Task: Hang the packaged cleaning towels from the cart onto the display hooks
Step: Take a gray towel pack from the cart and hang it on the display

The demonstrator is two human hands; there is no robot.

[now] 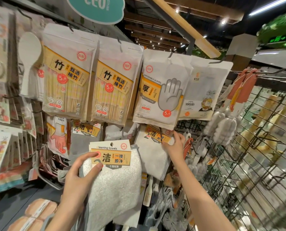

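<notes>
My left hand grips a pack of white cleaning towels by its upper left corner, thumb on the yellow card header. The pack hangs below the header, in front of the display. My right hand reaches up to the right and pinches the card header of other white towel packs that hang on a display hook under the gloves. That hook is mostly hidden behind the packs. The cart is not in view.
Above hang bamboo chopstick packs and a disposable gloves pack. A grey towel pack hangs left of centre. Bottle brushes hang on a black wire grid to the right. Sponges lie at bottom left.
</notes>
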